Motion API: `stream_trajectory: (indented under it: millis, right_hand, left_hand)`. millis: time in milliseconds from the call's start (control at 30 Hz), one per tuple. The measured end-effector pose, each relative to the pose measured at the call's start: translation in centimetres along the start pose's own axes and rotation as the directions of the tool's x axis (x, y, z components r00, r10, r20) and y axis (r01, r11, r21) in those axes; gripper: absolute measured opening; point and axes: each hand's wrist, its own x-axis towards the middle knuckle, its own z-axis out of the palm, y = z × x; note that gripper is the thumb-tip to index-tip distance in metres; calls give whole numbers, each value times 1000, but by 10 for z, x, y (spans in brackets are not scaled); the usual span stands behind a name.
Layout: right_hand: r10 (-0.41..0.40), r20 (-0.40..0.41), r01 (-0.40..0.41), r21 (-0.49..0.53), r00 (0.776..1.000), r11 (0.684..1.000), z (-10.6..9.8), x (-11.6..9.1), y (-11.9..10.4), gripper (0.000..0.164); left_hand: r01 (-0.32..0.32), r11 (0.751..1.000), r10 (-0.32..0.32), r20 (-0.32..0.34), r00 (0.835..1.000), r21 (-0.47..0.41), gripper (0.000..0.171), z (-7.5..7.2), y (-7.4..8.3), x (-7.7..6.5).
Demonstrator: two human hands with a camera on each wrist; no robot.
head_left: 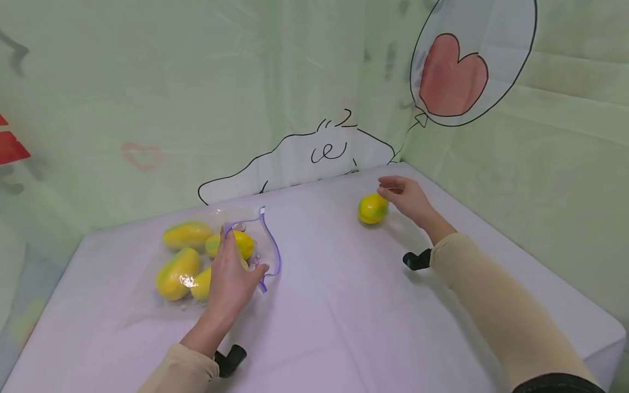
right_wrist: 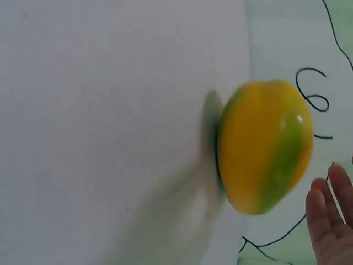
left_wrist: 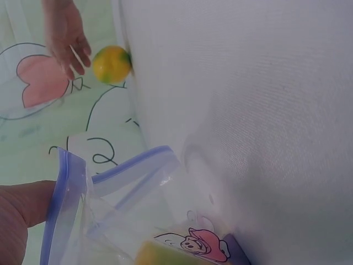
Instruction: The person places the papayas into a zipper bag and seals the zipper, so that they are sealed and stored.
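A clear zip bag [head_left: 269, 234] with a purple closure strip lies on the left, its mouth facing right. Several yellow-green mangoes [head_left: 178, 274] are inside. My left hand [head_left: 232, 275] holds the bag at its mouth, thumb apart from the fingers; in the left wrist view the thumb [left_wrist: 33, 201] is against the purple strip [left_wrist: 132, 164]. Toward the back right, a single mango [head_left: 372, 209] stands on the table. My right hand [head_left: 407, 200] is just to its right, fingers extended; the right wrist view shows the fingers [right_wrist: 331, 212] apart from the mango [right_wrist: 266, 146].
A white cloth covers the table [head_left: 324, 327]. Behind it and along the right hangs a pale green curtain [head_left: 196, 98] with cartoon drawings, among them a balloon with a red heart [head_left: 454, 79]. Black wrist mounts [head_left: 416, 260] stick out from both cuffs.
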Motion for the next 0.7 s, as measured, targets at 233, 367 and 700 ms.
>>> stream_trajectory:
  millis: [233,367,700]
  right_hand:
    - [-27,-74,-3,-388,997,922,34,-5,-9,68]
    - [12,-132,-75,-489,991,869,48,-6,-10,85]
    - [55,-165,-149,-636,985,757,64,-3,-10,100]
  left_hand:
    - [13,1000,-13,6,1000,5,102,-2,2,1]
    - [12,1000,-12,7,1000,4,101,-1,1,0]
    - [12,1000,-12,3,1000,-1,99,-1,1,-2]
